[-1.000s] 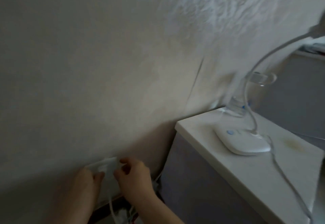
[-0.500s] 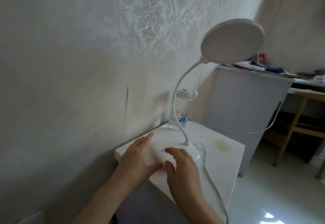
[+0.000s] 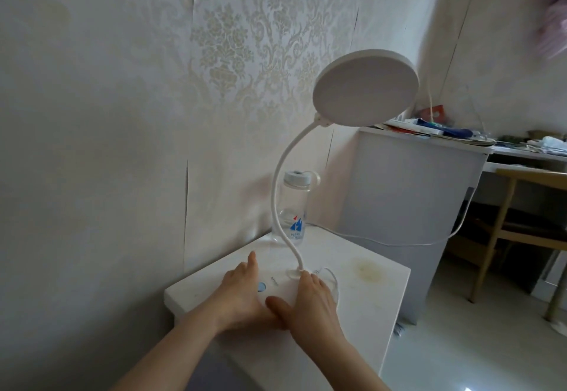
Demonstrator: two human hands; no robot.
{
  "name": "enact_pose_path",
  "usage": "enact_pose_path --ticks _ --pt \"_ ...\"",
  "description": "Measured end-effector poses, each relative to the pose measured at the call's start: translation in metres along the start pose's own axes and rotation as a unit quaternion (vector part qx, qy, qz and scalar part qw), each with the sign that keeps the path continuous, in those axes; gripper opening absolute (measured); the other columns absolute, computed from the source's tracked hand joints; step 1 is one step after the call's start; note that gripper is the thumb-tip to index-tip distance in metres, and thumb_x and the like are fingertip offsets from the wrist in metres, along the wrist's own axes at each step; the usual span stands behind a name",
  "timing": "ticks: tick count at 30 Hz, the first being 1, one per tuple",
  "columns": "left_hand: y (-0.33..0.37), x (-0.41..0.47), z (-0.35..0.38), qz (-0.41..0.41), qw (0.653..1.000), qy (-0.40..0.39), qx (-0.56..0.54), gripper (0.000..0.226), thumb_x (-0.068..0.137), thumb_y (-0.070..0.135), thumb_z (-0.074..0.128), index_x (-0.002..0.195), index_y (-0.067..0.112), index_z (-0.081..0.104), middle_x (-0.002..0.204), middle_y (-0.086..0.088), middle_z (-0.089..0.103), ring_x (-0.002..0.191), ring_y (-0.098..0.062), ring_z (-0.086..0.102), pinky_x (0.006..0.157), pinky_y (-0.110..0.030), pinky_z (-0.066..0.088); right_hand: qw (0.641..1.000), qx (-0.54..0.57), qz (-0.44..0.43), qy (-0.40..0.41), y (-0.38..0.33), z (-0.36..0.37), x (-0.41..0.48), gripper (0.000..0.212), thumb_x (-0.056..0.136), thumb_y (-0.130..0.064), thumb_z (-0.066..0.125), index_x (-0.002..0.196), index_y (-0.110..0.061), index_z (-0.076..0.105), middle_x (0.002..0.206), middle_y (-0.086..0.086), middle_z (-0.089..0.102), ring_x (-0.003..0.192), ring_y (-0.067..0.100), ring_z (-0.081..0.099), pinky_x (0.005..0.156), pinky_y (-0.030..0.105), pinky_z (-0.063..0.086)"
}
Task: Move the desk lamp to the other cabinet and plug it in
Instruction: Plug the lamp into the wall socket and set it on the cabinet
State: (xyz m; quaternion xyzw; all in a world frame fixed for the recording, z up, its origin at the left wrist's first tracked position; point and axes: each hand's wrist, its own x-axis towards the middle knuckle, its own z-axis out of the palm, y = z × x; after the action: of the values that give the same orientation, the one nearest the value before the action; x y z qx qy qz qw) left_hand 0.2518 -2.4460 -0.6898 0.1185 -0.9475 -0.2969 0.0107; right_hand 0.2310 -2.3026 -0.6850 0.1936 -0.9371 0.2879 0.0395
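Observation:
A white desk lamp (image 3: 365, 88) with a round head and a bent gooseneck stands on a low white cabinet (image 3: 371, 295) by the wall. Its flat oval base (image 3: 280, 284) carries a blue button. My left hand (image 3: 241, 288) lies on the base's left side and my right hand (image 3: 311, 301) on its right side, thumbs meeting at the near edge. Both clasp the base. The lamp's white cord (image 3: 333, 280) loops off the base to the right.
A clear water bottle (image 3: 293, 209) stands behind the lamp against the wall. A taller grey cabinet (image 3: 408, 200) with clutter on top stands beyond, with a white cable (image 3: 399, 243) slung in front. A wooden chair (image 3: 527, 237) is at the right. The floor is glossy tile.
A second ago both hands were down at a wall socket left of the cabinet. They have come up to the lamp's base and now close on it from both sides.

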Motion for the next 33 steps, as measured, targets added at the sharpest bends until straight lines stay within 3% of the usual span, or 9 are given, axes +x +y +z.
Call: enact_pose_path --ticks 7,11,14,17,19,23,27,32,33 --pt "0.028 -0.024 0.031 -0.034 0.993 0.115 0.001 0.139 0.051 0.068 0.065 0.149 0.004 -0.009 0.143 -0.008 0.025 0.135 -0.029 0.022 0.113 -0.033 0.021 0.998 0.039 -0.029 -0.033 0.021 -0.028 0.004 0.063 0.075 -0.044 0.074 0.13 -0.024 0.052 0.125 -0.003 0.059 0.116 0.016 0.053 0.089 0.022 0.038" --pt "0.033 -0.029 0.042 -0.031 0.987 0.16 -0.006 0.141 0.047 0.073 0.062 0.149 0.002 -0.006 0.143 -0.008 0.027 0.134 -0.027 0.024 0.113 -0.031 0.02 0.997 0.022 -0.055 -0.044 0.026 -0.038 0.001 0.066 0.077 -0.044 0.073 0.135 -0.022 0.049 0.129 -0.002 0.057 0.119 0.017 0.052 0.093 0.023 0.038" --pt "0.026 -0.028 0.041 -0.027 0.985 0.163 -0.043 0.143 0.039 0.076 0.064 0.148 0.003 0.006 0.143 -0.005 0.03 0.136 -0.024 0.027 0.113 -0.03 0.023 0.995 0.004 -0.102 -0.002 0.026 -0.031 0.0 0.062 0.077 -0.04 0.073 0.135 -0.025 0.053 0.132 -0.007 0.053 0.122 0.014 0.048 0.098 0.019 0.034" --pt "0.021 -0.03 0.037 -0.003 0.985 0.168 -0.034 0.119 0.036 0.075 0.057 0.131 0.008 0.032 0.126 -0.001 0.044 0.125 -0.02 0.041 0.105 -0.029 0.032 0.982 -0.01 -0.185 0.016 0.02 -0.019 -0.004 0.043 0.08 -0.033 0.068 0.123 -0.032 0.064 0.121 -0.01 0.051 0.116 0.011 0.047 0.096 0.018 0.034" --pt "0.02 -0.032 0.036 0.007 0.988 0.154 -0.026 0.105 0.043 0.068 0.056 0.127 0.01 0.036 0.124 -0.001 0.044 0.124 -0.021 0.042 0.104 -0.029 0.032 0.972 -0.015 -0.235 0.014 0.015 -0.014 -0.007 0.029 0.086 -0.033 0.061 0.113 -0.034 0.07 0.112 -0.006 0.054 0.107 0.013 0.05 0.089 0.018 0.035" --pt "0.02 -0.03 0.037 0.027 0.985 0.168 0.034 0.092 0.067 0.051 0.057 0.14 0.005 0.024 0.137 -0.005 0.036 0.131 -0.023 0.034 0.107 -0.027 0.025 0.953 -0.058 -0.294 0.046 0.014 -0.005 -0.011 0.032 0.093 -0.04 0.045 0.1 -0.026 0.073 0.1 0.0 0.057 0.096 0.018 0.051 0.077 0.016 0.027" --pt "0.021 -0.03 0.037 0.011 0.985 0.165 0.04 0.101 0.057 0.052 0.043 0.143 0.004 0.018 0.144 -0.006 0.03 0.136 -0.021 0.03 0.11 -0.026 0.022 0.942 -0.102 -0.313 0.063 0.019 -0.002 -0.014 0.031 0.093 -0.043 0.044 0.095 -0.027 0.071 0.096 -0.005 0.058 0.087 0.016 0.054 0.073 0.017 0.031" --pt "0.015 -0.018 0.044 0.008 0.978 0.198 0.063 0.092 0.065 0.043 0.028 0.146 0.005 0.009 0.151 -0.006 0.02 0.14 -0.021 0.026 0.112 -0.025 0.02 0.949 -0.15 -0.272 0.052 0.019 0.006 -0.011 0.026 0.076 -0.049 0.048 0.07 -0.038 0.072 0.073 -0.018 0.059 0.062 0.001 0.057 0.066 0.018 0.045" --pt "0.016 -0.018 0.043 -0.002 0.981 0.187 0.06 0.089 0.068 0.044 0.027 0.146 0.005 0.009 0.151 -0.006 0.02 0.14 -0.021 0.027 0.111 -0.026 0.02 0.938 -0.155 -0.297 0.089 0.021 0.007 -0.012 0.026 0.074 -0.049 0.049 0.069 -0.039 0.072 0.072 -0.018 0.059 0.06 0.001 0.057 0.065 0.018 0.046"
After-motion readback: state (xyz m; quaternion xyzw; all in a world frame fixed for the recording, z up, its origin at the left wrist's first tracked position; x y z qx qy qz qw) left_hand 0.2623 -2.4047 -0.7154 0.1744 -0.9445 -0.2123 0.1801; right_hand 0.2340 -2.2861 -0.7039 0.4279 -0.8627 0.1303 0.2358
